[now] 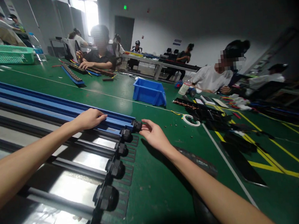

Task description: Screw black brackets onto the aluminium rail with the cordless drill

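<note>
Long blue and black strips with silvery flat panels run side by side on the left of the table. Each ends at a black end piece carrying a black cable gland [117, 169]. My left hand [90, 118] is closed over the farthest blue strip [121, 121], a short way from its end; its fingertips are partly hidden. At that strip's tip, my right hand [155, 134] has its fingers and thumb around the side of the farthest cable gland [137, 126]. Slotted black tabs [124, 176] stick out beneath the row of glands.
Beyond my hands stands a blue bin [149, 92] on the green table. A white tape ring [191, 120] and small loose bits lie to the right, near black panels [243, 164]. A green basket [3, 53] and a bottle [36, 48] stand far left. Co-workers sit across the table.
</note>
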The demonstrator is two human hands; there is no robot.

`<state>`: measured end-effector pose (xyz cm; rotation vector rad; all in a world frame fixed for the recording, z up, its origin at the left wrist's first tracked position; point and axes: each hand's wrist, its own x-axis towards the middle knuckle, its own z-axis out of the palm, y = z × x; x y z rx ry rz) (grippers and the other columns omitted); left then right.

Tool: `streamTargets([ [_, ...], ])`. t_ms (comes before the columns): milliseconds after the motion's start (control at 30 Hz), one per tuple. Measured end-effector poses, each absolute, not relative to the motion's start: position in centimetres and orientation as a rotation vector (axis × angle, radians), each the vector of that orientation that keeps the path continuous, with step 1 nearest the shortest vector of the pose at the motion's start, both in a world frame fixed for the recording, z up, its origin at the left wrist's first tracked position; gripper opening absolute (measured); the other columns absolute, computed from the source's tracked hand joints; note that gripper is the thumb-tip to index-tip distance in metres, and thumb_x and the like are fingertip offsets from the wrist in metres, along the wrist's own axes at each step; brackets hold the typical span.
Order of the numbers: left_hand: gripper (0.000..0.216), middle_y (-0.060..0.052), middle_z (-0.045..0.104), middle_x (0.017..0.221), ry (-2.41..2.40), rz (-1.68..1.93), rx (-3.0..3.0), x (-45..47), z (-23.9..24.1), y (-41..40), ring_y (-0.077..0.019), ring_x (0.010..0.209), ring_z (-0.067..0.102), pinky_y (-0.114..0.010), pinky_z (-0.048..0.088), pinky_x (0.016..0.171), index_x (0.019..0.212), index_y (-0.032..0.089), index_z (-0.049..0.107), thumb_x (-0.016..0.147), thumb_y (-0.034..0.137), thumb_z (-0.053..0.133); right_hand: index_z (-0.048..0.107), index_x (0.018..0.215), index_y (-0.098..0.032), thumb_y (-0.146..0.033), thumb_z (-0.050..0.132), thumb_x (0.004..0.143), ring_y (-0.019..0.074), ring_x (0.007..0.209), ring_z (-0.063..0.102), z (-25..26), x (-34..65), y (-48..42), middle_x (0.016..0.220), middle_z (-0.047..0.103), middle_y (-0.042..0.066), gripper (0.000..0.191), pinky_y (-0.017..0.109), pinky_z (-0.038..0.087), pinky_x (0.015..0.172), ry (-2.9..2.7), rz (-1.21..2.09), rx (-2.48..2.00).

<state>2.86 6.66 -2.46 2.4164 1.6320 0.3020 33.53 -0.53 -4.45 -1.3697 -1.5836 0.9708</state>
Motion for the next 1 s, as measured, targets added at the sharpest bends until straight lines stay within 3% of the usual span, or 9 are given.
streamTargets([
  [267, 0.053, -0.008, 0.063, 0.067, 1.676, 0.289, 2.415, 2.9, -2.6, 6.8, -0.0191, 0.061, 0.054, -0.028, 0.031, 0.058, 0.077, 0.017, 0.07, 0.091, 0.056, 0.038, 0.05, 0.137, -0.015, -0.012, 0.06, 0.07, 0.0204, 0.111, 0.066, -5.8, 33.2, -0.6, 0.121, 0.067, 0.011, 0.068, 0.037, 0.05, 0.104, -1.646, 0.922, -1.297],
  [500, 0.048, -0.009, 0.062, 0.066, 1.8, 0.29, 2.383, 2.7, -2.6, 7.0, -0.02, 0.06, 0.055, -0.028, 0.03, 0.057, 0.068, 0.017, 0.065, 0.089, 0.052, 0.04, 0.047, 0.141, -0.018, -0.011, 0.061, 0.071, 0.0211, 0.122, 0.06, -5.4, 32.3, -1.3, 0.137, 0.059, 0.009, 0.071, 0.039, 0.043, 0.112, -1.748, 0.903, -1.207],
  [1000, 0.062, -0.01, 0.06, 0.061, 1.743, 0.265, 2.365, 2.6, -3.0, 7.2, -0.0215, 0.056, 0.054, -0.03, 0.03, 0.057, 0.065, 0.018, 0.063, 0.093, 0.063, 0.031, 0.041, 0.144, -0.019, -0.008, 0.058, 0.072, 0.0196, 0.13, 0.056, -5.5, 31.8, -0.7, 0.139, 0.058, 0.009, 0.075, 0.037, 0.043, 0.113, -1.732, 1.081, -1.047],
])
